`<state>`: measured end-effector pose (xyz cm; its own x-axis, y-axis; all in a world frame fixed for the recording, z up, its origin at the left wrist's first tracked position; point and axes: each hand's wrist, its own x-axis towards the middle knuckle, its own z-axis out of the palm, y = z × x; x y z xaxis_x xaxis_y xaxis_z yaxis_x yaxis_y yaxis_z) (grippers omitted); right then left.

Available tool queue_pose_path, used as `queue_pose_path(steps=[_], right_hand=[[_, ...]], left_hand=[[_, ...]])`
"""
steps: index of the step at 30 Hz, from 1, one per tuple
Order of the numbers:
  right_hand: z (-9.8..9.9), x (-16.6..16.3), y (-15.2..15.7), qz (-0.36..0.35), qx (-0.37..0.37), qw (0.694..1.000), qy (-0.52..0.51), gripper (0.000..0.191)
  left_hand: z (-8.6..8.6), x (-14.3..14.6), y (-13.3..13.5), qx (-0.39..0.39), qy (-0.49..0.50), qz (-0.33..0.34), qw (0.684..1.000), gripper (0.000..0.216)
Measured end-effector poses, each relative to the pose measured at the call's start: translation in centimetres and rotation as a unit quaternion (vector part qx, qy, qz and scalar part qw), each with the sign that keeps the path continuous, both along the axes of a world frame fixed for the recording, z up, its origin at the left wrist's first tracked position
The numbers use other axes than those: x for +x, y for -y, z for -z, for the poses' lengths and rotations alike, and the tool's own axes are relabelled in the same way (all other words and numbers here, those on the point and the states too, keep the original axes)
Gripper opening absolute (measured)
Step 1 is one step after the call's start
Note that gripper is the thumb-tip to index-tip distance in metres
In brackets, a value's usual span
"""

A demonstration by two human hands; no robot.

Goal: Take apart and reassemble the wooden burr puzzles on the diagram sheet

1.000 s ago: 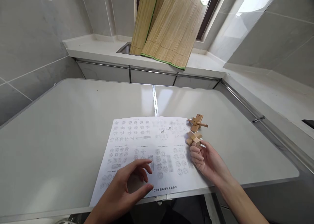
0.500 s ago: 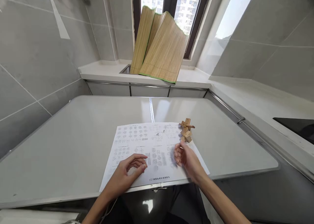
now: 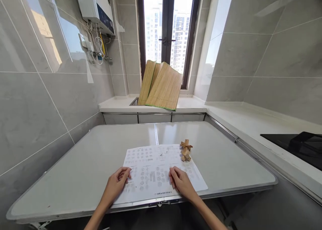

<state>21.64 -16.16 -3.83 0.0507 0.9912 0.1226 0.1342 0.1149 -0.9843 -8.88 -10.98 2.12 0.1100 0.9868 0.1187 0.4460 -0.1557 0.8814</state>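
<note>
A white printed sheet [image 3: 163,189] with rows of small diagrams lies flat at the table's near edge. My left hand [image 3: 117,183] rests over its left side, fingers curled in and thumb against them, with nothing visible inside. Over the right part of the paper is my right hand [image 3: 182,183], its fingers likewise bent together and no object showing in it. Beyond that hand, at the sheet's upper right corner, sit two wooden burr puzzles, a darker one [image 3: 186,145] behind a lighter one [image 3: 185,154]. Neither hand touches them.
The pale folding table [image 3: 83,176] has a seam down its middle. Behind it, a folded straw mat [image 3: 164,85] leans on the white counter [image 3: 193,104] before the window. A black cooktop [image 3: 284,144] is at right; a water heater [image 3: 94,10] hangs at upper left.
My view has tilted up. My right hand has drawn back from the wooden puzzles, and my left hand has moved left across the sheet, its fingers curling closed.
</note>
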Motion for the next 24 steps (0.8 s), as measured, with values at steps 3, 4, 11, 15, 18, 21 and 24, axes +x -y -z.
queue_pose_path(steps=[3, 4, 11, 15, 18, 21, 24], right_hand=[[0.3, -0.1, -0.1, 0.009, 0.012, 1.000, 0.014, 0.055], [0.4, -0.2, -0.1, 0.012, 0.014, 1.000, 0.016, 0.054], [0.5, -0.1, 0.3, 0.044, 0.014, 0.999, -0.004, 0.056], [0.8, -0.1, 0.2, 0.059, 0.028, 0.998, 0.008, 0.057], [1.0, -0.2, 0.1, 0.063, 0.031, 0.997, 0.015, 0.057], [1.0, -0.2, 0.1, 0.067, 0.030, 0.997, 0.023, 0.058], [1.0, -0.3, 0.1, 0.069, 0.030, 0.997, 0.031, 0.059]], left_hand=[[0.1, 0.0, 0.1, 0.001, 0.006, -0.004, 1.000, 0.056], [0.2, 0.1, 0.1, -0.001, 0.004, -0.003, 1.000, 0.056], [0.8, -0.3, 0.0, -0.017, -0.010, -0.001, 1.000, 0.057], [1.2, -0.4, -0.2, -0.012, -0.012, -0.001, 1.000, 0.056], [1.3, -0.4, -0.3, 0.001, -0.019, -0.002, 1.000, 0.055], [1.3, -0.5, -0.3, 0.010, -0.024, 0.003, 1.000, 0.054], [1.1, -0.5, -0.2, 0.013, -0.024, 0.005, 1.000, 0.053]])
